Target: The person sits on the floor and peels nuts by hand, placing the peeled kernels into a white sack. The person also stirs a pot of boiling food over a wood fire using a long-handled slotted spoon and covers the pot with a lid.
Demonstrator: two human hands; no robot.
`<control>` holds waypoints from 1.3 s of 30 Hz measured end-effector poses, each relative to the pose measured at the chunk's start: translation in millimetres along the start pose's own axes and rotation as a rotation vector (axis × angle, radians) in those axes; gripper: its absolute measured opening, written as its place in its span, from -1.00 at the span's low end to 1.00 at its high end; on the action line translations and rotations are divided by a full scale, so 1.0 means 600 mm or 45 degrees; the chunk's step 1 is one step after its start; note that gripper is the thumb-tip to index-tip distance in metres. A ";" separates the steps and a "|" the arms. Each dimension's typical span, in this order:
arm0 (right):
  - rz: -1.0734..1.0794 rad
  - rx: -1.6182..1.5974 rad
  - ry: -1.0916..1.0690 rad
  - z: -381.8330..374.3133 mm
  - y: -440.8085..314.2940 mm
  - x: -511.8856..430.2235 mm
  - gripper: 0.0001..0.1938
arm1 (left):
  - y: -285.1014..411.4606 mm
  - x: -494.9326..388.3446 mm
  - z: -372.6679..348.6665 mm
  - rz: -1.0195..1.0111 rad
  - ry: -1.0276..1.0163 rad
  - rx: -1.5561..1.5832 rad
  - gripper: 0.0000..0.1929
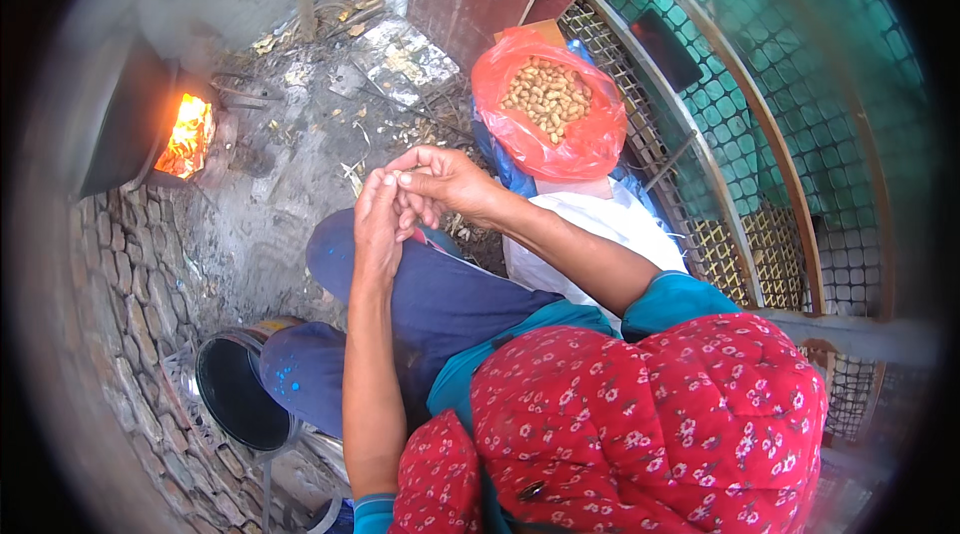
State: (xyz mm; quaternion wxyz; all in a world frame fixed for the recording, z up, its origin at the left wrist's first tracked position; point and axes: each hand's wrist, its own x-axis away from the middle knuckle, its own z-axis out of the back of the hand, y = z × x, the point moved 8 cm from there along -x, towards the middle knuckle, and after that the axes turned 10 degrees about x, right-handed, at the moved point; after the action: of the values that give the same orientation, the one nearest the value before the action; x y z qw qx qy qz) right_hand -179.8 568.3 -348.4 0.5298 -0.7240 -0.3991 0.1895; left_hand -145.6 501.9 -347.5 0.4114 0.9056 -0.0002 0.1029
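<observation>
My left hand point(380, 215) and my right hand point(444, 181) meet above my knee, with thumbs and fingertips pressed together. Their curled fingers hide whatever may be between them, so I cannot tell whether either holds anything. Beyond my right forearm, an open red plastic bag point(499, 136) contains many unshelled peanuts point(551, 95). It rests on a box-like support with blue plastic around it. A white woven sack point(611, 223) lies below the bag, partly behind my right forearm.
Flames point(187, 136) burn in the open mouth of a dark metal stove point(124, 121) at left. A black bucket point(244, 391) stands by my knee, beside a brick surface point(142, 294). Shell scraps and sticks litter the ground. Mesh fencing point(780, 121) rises at right.
</observation>
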 end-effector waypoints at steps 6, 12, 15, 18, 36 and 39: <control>0.137 0.616 0.095 -0.009 -0.040 0.015 -0.79 | 0.002 0.003 0.014 0.037 0.030 -0.058 -0.80; 0.203 0.795 0.133 -0.006 -0.058 0.018 -0.77 | -0.005 0.002 0.019 0.076 0.038 -0.017 -0.62; 0.116 0.774 0.133 -0.001 -0.060 0.020 -0.78 | 0.002 0.004 0.000 0.106 0.062 0.094 -0.66; 0.070 0.645 0.102 0.002 -0.046 0.015 -0.79 | -0.005 0.002 0.011 0.127 0.049 0.027 -0.72; 0.523 1.312 0.277 0.003 -0.101 0.051 -0.79 | -0.029 -0.007 0.001 0.277 -0.013 0.246 -0.67; 0.419 1.160 0.286 0.010 -0.105 0.054 -0.81 | -0.028 -0.007 -0.011 0.277 -0.059 0.261 -0.74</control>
State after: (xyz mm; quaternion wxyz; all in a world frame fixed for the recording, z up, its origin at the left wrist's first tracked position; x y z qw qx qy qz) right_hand -187.9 605.1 -288.2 0.7952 -0.4881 -0.0965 0.3466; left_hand -149.4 517.4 -356.4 0.3031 0.9396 -0.0975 0.1255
